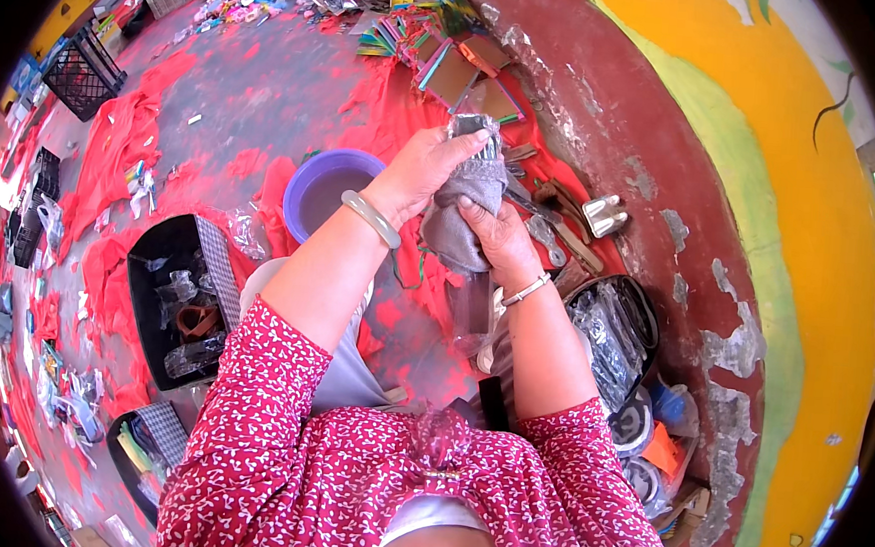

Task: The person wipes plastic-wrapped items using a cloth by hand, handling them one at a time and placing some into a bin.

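While the left grip (429,173) clasps a plastic-wrapped bundle (479,144), the right grip (505,242), pinching grey cloth (451,240) just beside, should probably press lightly.

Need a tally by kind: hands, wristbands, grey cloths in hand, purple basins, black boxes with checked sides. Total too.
Hands: 2 (left hand, right hand)
Wristbands: 2 (pale bangle, bracelet)
Grey cloth: 1
Purple basin: 1
Black boxes with checked sides: 2
Total: 8
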The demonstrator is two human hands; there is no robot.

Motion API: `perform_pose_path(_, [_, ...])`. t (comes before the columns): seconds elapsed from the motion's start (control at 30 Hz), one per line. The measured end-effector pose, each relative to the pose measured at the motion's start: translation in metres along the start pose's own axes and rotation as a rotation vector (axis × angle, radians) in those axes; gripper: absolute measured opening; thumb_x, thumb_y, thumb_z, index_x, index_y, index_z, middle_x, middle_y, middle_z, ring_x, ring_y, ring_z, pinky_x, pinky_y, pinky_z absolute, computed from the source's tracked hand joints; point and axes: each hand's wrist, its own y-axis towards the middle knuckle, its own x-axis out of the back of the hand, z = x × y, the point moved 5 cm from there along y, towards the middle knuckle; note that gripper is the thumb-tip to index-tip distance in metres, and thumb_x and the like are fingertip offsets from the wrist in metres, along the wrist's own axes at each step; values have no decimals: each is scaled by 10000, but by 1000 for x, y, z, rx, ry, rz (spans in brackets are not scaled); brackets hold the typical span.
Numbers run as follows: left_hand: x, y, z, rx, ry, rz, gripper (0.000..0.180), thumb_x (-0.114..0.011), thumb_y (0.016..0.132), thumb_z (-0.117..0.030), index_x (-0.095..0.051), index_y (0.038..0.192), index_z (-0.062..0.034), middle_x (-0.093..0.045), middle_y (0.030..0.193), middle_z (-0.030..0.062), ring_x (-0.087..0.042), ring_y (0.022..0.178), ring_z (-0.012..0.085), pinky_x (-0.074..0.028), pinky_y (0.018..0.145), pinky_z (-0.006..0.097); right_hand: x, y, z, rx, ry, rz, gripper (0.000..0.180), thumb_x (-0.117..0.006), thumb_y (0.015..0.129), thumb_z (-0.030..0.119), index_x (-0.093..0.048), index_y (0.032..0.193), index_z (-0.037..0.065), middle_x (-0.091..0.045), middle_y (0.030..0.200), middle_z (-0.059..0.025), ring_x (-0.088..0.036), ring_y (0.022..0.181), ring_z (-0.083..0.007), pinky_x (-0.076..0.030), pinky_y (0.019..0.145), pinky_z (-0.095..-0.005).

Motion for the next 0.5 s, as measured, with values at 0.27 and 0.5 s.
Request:
perform_pose_path(0.27, [23, -2, -20, -128, -30, -174, 227, -572, 860, -199, -582, 997, -19, -627, 876, 83, -622, 790, 182, -511, 723, 304, -9, -5, -2, -112, -83, 163, 337, -636, 833, 226, -582, 1093, 20, -626, 987, -29, -579, 855, -108, -461, 773, -261])
perform_pose_path(0.5, [45, -8, -53, -329, -40, -330, 225, -542, 867, -174, -567, 1008, 0, -627, 858, 126, -633, 774, 229, -527, 693, 330, -13, -15, 6, -114, -320, 243, 316, -624, 837, 206, -583, 1088, 18, -624, 937, -26, -563, 856, -117, -450, 776, -277])
